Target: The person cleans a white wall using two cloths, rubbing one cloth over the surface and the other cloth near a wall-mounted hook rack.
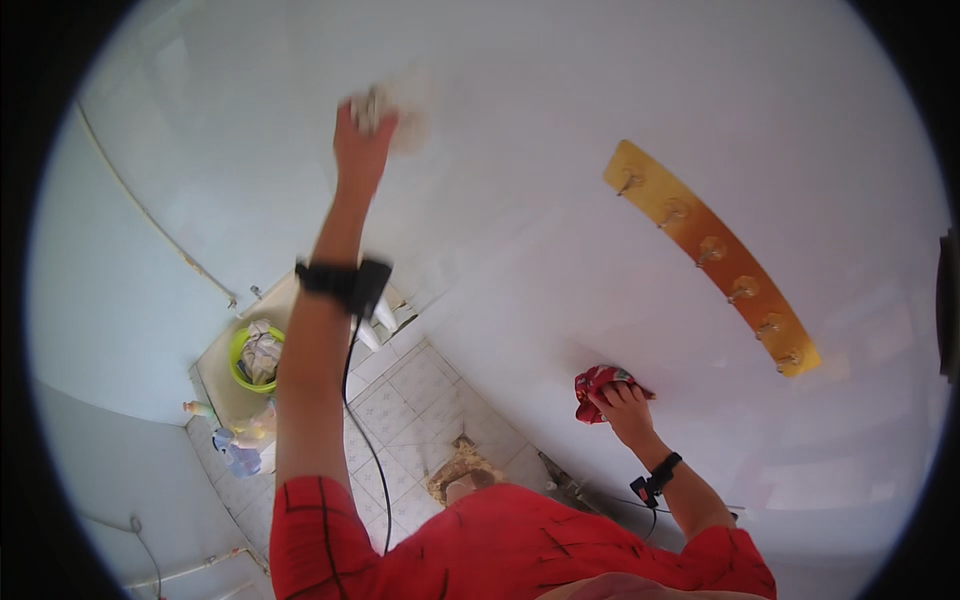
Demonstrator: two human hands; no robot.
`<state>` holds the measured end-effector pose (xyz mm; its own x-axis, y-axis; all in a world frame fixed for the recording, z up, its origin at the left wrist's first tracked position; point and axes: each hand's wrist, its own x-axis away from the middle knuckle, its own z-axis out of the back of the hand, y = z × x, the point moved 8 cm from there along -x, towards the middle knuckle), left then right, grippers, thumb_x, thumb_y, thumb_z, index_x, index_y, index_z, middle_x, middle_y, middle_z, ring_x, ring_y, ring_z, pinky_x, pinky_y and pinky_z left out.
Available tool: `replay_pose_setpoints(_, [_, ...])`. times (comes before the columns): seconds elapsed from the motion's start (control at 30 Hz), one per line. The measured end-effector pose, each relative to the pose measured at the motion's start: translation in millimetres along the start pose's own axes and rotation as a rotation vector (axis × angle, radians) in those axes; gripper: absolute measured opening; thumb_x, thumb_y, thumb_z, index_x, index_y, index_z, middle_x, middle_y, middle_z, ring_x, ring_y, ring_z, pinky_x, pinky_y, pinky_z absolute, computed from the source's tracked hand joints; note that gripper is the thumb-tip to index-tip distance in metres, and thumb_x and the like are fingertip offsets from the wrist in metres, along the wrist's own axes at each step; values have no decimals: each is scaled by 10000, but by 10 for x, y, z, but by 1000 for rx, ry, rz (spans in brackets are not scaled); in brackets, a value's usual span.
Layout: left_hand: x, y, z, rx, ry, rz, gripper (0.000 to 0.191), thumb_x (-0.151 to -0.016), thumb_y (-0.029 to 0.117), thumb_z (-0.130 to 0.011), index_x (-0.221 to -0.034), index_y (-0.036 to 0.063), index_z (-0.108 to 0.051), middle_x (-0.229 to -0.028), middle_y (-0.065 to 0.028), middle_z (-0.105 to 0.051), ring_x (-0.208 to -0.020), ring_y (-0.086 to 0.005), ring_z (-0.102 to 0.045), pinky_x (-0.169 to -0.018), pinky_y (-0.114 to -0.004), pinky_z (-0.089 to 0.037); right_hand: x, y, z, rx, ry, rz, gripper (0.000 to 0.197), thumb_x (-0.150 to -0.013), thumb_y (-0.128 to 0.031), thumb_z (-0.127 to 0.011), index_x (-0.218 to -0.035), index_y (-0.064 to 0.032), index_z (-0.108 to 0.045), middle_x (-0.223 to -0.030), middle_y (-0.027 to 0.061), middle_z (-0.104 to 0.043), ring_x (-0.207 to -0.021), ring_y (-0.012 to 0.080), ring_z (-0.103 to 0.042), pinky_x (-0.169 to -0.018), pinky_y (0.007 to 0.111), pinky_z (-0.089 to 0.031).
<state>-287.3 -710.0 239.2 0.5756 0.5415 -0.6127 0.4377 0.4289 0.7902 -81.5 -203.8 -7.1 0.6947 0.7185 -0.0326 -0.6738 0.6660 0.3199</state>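
High on the pale wall (510, 97), my left hand (366, 135) is stretched out around a light-coloured, crumpled thing (369, 109), perhaps a cloth. Motion blurs both, and the wall beside them shows a pale reflection. Lower and to the right, my right hand (624, 403) presses a folded red patterned cloth (591, 390) against the same wall. Several metal hooks sit on a yellow-orange strip (731, 262), up and right of the red cloth. Black straps are around both forearms, with cables running down.
Below left, a green basin (238, 352) holding crumpled cloths stands on a ledge, near bottles (236, 454). A pipe (150, 214) runs down the left wall. The tiled floor (405, 427) lies far below, with a brown-patterned object (442, 480) under me.
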Motion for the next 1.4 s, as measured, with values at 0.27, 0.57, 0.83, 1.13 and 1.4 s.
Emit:
replay_pose_setpoints(0.27, [-949,1041,-1111,313,-47,-419,415,-889,254,-621,-1238,45,-537,-1112,-110,-637,-1007,-200,-597,-848,-317,-477,418,140,497,5,202,-174,489,-755,-161,-568,-1228,-281,-609,-1105,21,-486,-1070,231,-455,-869,417,-390])
replay_pose_setpoints(0.57, [2258,233,-1585,-124,-206,-291,577,-859,61,-559,-1386,-42,-347,-1506,-237,-249,-1395,-389,-247,-1118,-411,-262,522,144,348,-15,223,-205,511,-735,-149,-607,-1218,-314,-615,-1047,2,-478,-988,225,-458,-845,421,-407])
replay_pose_setpoints(0.83, [-70,2456,-1385,129,64,-830,593,-790,79,-636,-1335,3,-418,-1450,-222,-348,-1337,-398,-332,-1113,-440,-270,540,137,294,24,249,-170,471,-745,-190,-627,-1194,-330,-622,-1039,6,-489,-968,232,-462,-830,427,-406])
replay_pose_setpoints(1.13, [93,2746,-1472,181,58,-780,545,-810,30,-538,-1338,-11,-409,-1396,-187,-429,-1303,-362,-393,-1105,-427,-285,598,134,386,17,284,-209,404,-772,-209,-584,-1158,-308,-650,-1060,-12,-540,-1010,203,-491,-832,410,-413])
replay_pose_setpoints(1.4, [-182,607,-1572,587,208,-26,590,-847,157,-616,-1369,3,-387,-1434,-185,-342,-1352,-332,-299,-1126,-409,-234,495,0,543,-23,328,-140,471,-713,-221,-653,-1176,-304,-635,-1099,-17,-532,-1039,200,-493,-841,406,-409])
